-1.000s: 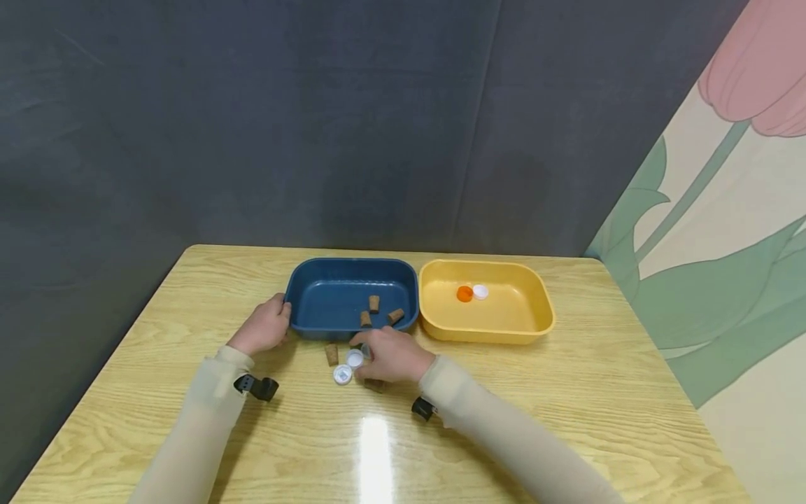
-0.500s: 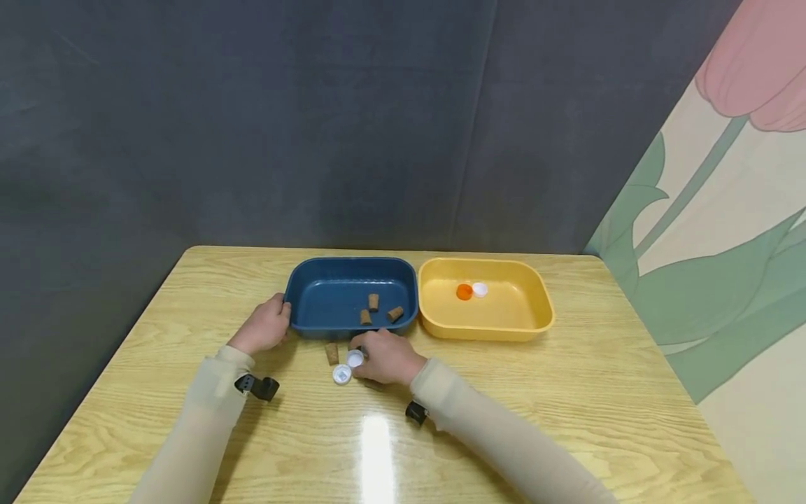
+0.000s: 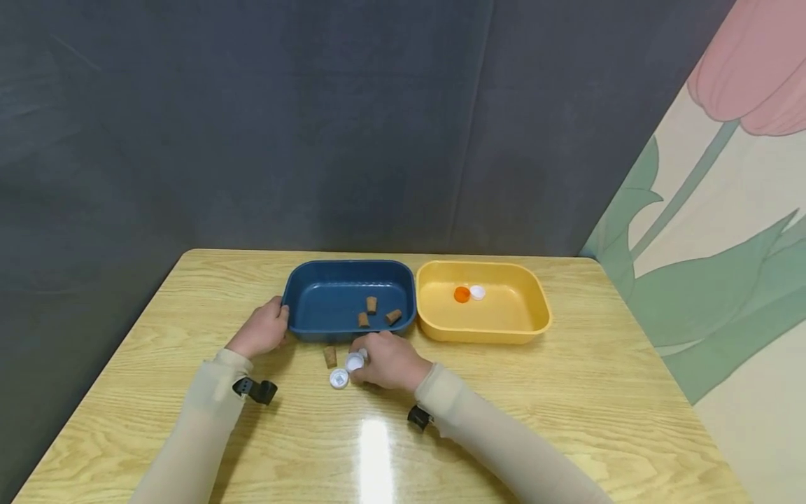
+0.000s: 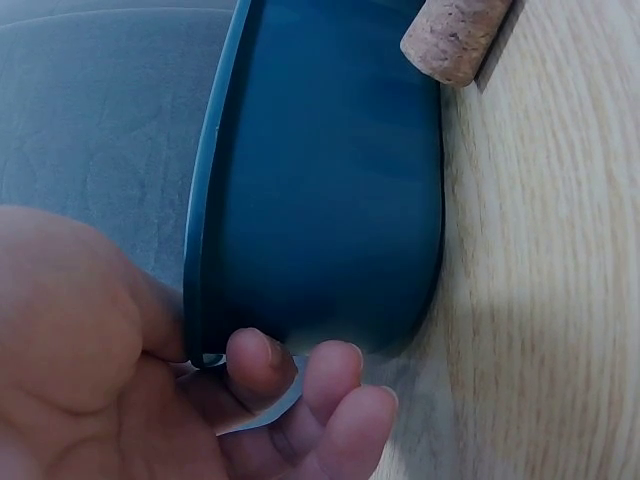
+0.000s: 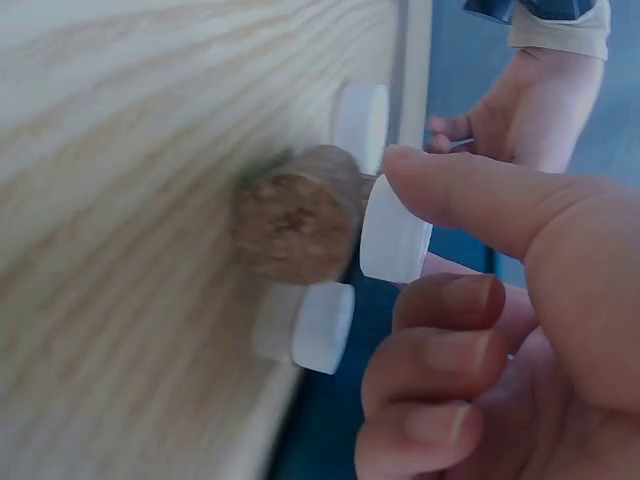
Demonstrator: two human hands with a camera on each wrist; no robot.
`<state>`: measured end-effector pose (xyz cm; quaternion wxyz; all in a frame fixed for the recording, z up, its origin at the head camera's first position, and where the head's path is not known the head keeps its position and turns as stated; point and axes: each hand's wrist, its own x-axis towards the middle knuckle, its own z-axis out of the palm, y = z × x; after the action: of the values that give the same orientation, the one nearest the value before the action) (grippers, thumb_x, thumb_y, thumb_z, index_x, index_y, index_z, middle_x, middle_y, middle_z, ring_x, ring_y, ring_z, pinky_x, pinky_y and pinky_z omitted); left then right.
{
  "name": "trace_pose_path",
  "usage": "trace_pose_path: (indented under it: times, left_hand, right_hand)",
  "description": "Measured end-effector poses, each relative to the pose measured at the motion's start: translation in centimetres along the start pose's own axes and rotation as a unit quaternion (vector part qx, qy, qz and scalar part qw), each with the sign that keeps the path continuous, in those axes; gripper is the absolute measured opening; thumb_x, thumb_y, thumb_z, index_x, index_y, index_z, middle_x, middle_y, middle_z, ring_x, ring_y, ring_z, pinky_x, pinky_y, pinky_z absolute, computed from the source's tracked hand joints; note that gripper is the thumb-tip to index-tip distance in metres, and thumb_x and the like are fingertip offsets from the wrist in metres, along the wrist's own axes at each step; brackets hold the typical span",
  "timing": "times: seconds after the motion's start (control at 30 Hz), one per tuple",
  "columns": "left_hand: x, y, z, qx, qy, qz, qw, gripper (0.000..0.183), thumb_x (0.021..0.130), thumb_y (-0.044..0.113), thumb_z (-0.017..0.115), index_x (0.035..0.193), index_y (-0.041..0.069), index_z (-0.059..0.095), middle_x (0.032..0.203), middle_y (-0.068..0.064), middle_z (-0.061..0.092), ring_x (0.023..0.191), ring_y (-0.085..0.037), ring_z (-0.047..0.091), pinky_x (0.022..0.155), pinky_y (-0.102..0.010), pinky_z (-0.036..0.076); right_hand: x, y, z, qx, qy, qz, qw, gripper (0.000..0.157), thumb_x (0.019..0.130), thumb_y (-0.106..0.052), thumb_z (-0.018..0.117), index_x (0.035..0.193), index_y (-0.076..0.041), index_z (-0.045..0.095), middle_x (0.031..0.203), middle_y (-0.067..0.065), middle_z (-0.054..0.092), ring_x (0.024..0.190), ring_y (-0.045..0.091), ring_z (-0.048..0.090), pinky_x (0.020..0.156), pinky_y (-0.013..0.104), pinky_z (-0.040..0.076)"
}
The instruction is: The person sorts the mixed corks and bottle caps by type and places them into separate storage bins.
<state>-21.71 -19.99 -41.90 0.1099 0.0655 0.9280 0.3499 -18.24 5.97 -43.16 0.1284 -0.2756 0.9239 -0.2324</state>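
My left hand point(image 3: 260, 327) grips the left end of the blue plastic tub point(image 4: 310, 180), thumb and fingers around its rim point(image 4: 198, 230). In front of the tub, my right hand point(image 3: 393, 362) pinches a white bottle cap point(image 5: 395, 232) between thumb and fingers, close over the table. A brown cork point(image 5: 298, 215) lies beside that cap in the right wrist view. Two more white caps, one farther off point(image 5: 362, 125) and one by the tub point(image 5: 322, 328), are near it. Another cork point(image 3: 330, 357) lies left of the right hand, next to a white cap point(image 3: 338, 379).
Three corks point(image 3: 371, 305) lie inside the blue tub, toward its right side. A yellow tub point(image 3: 485, 334) stands against the blue one on the right, with an orange cap point(image 3: 462, 295) and a white cap point(image 3: 477, 292) inside. A dark curtain point(image 3: 315, 126) hangs behind the wooden table point(image 3: 585, 392).
My right hand has shifted slightly left, its thumb and fingers drawing in on the white cap. A cork that showed below this hand is now hidden in the head view. The left hand stays put.
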Motion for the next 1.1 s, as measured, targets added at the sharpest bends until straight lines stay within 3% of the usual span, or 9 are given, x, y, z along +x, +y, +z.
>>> trace_pose_path:
  times: [0.23,0.5,0.67,0.8,1.1]
  left_hand:
    - [0.0,0.0,-0.1,-0.001,-0.003,-0.002,1.0000,0.039,0.109,0.014,0.023,0.129,-0.013,0.041,0.066,-0.010,0.055,0.056,-0.021,0.054,0.057,-0.034,0.043]
    - [-0.2,0.1,0.0,-0.003,-0.006,-0.004,1.0000,0.039,0.109,0.014,0.022,0.128,-0.013,0.041,0.064,-0.009,0.054,0.056,-0.021,0.055,0.058,-0.034,0.044]
    - [-0.3,0.1,-0.1,-0.006,-0.004,-0.004,1.0000,0.037,0.109,0.014,0.023,0.127,-0.012,0.042,0.063,-0.009,0.053,0.057,-0.021,0.055,0.058,-0.034,0.044]
    - [-0.3,0.1,-0.1,-0.008,-0.003,-0.001,1.0000,0.037,0.109,0.014,0.022,0.127,-0.012,0.042,0.065,-0.009,0.053,0.056,-0.021,0.054,0.057,-0.034,0.044]
    - [-0.2,-0.1,0.0,-0.002,0.002,0.005,1.0000,0.038,0.109,0.014,0.023,0.127,-0.013,0.042,0.067,-0.013,0.057,0.054,-0.020,0.054,0.057,-0.034,0.044]
  right_hand:
    - [-0.8,-0.2,-1.0,0.002,0.008,-0.014,1.000,0.036,0.085,-0.032,0.081,0.114,-0.012,0.074,0.081,-0.006,0.069,0.062,0.005,0.055,0.058,0.022,0.047]
    - [-2.2,-0.2,-2.1,0.011,0.022,-0.023,0.999,0.035,0.083,-0.033,0.082,0.108,-0.009,0.076,0.057,-0.009,0.054,0.044,0.006,0.041,0.044,0.021,0.033]
    - [-3.1,0.0,-3.2,0.018,0.038,-0.030,0.999,0.035,0.082,-0.034,0.084,0.105,-0.008,0.077,0.047,-0.010,0.039,0.039,0.005,0.030,0.041,0.021,0.024]
    - [-3.9,0.5,-4.1,0.028,0.045,-0.032,0.998,0.029,0.081,-0.032,0.084,0.099,-0.010,0.078,0.048,-0.010,0.034,0.040,0.005,0.026,0.043,0.021,0.023]
    - [-5.3,1.7,-6.4,0.009,0.079,0.006,0.997,0.027,0.078,-0.037,0.086,0.093,-0.016,0.078,0.057,-0.007,0.044,0.051,0.007,0.038,0.048,0.023,0.026]
